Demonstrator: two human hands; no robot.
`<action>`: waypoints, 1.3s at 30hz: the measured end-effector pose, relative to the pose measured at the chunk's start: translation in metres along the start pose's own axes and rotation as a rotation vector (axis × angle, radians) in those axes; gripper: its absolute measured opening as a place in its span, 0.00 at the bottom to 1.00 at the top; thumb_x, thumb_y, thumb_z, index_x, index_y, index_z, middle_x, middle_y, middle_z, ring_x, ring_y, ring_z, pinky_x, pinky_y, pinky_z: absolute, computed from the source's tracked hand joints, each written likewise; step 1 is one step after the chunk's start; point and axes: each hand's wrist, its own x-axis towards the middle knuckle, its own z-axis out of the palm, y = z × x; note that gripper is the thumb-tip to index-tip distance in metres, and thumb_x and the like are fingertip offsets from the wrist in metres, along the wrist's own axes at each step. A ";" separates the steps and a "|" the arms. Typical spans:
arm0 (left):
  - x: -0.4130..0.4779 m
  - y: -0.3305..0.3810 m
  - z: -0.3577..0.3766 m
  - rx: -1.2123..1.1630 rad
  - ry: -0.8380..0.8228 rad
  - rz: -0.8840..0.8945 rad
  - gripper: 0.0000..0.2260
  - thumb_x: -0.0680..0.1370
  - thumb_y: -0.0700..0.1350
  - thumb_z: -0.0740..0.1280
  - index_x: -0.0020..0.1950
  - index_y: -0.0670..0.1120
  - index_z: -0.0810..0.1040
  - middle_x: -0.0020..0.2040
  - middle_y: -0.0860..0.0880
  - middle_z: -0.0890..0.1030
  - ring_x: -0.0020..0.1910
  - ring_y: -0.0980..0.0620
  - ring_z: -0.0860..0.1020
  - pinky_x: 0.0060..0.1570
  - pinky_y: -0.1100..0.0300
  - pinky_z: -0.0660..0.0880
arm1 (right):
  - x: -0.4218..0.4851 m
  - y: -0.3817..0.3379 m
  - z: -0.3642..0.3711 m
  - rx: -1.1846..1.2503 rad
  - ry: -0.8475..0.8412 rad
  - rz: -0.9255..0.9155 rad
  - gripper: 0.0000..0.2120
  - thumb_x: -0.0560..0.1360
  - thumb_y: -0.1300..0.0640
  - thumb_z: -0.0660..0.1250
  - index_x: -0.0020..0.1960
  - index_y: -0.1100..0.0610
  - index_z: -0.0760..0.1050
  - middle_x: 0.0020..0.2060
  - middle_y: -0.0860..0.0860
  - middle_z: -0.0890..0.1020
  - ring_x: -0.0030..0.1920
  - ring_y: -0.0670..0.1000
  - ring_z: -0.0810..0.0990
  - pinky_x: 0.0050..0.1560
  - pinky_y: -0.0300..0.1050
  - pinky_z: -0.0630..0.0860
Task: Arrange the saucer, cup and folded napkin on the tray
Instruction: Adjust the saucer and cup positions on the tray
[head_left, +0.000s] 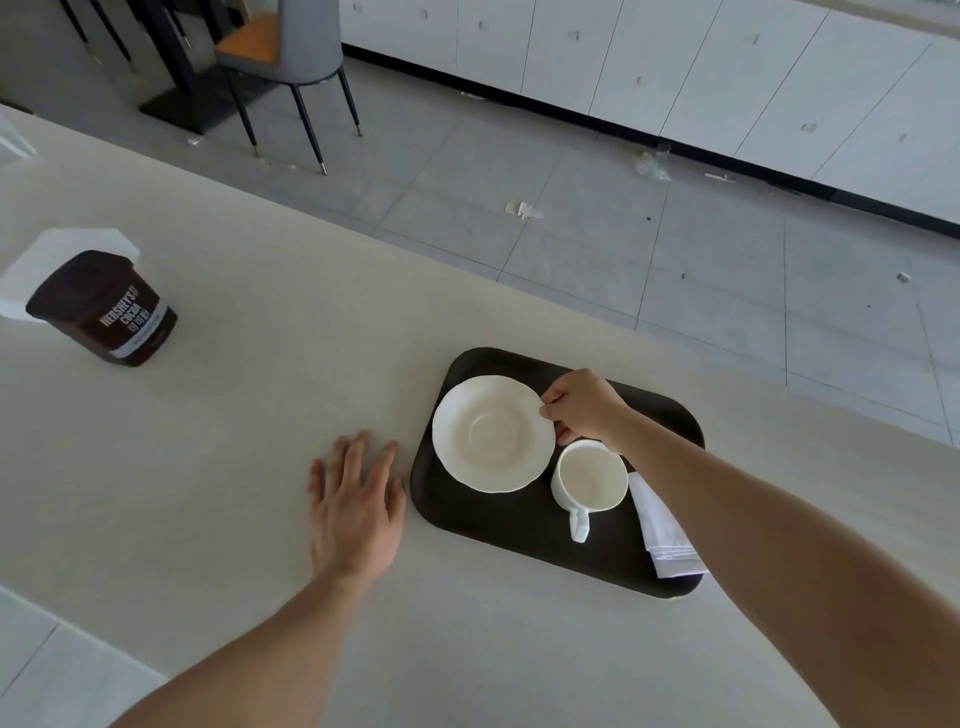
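pale bench carries the tray, where the right hand pinches the saucer rim's right edge, cup just nearer, napkin rightward, left hand flat, empty.

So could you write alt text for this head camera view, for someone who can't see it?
A person's right hand pinches the rim of a white saucer on a dark tray, beside an empty white cup and a folded napkin. The left hand rests flat on the pale table; a cocoa tub stands far left.
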 end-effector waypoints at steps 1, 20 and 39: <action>0.000 0.000 0.000 0.003 0.000 0.001 0.20 0.77 0.49 0.66 0.70 0.51 0.73 0.74 0.43 0.69 0.75 0.41 0.63 0.74 0.40 0.58 | 0.000 0.000 0.000 0.004 0.001 -0.001 0.04 0.76 0.64 0.71 0.49 0.57 0.82 0.33 0.56 0.85 0.34 0.58 0.87 0.42 0.51 0.86; 0.000 -0.004 0.007 0.018 0.039 0.021 0.23 0.77 0.54 0.54 0.69 0.51 0.72 0.74 0.44 0.70 0.75 0.41 0.64 0.73 0.40 0.58 | 0.020 0.003 -0.001 0.090 0.101 0.053 0.05 0.78 0.63 0.68 0.53 0.59 0.81 0.36 0.57 0.85 0.33 0.55 0.86 0.50 0.55 0.85; -0.001 -0.002 0.001 0.022 -0.002 0.013 0.23 0.77 0.54 0.54 0.69 0.51 0.73 0.74 0.43 0.70 0.75 0.41 0.64 0.73 0.40 0.58 | 0.027 -0.003 0.000 0.103 0.147 0.033 0.04 0.78 0.64 0.67 0.49 0.59 0.80 0.37 0.52 0.85 0.32 0.55 0.87 0.50 0.56 0.85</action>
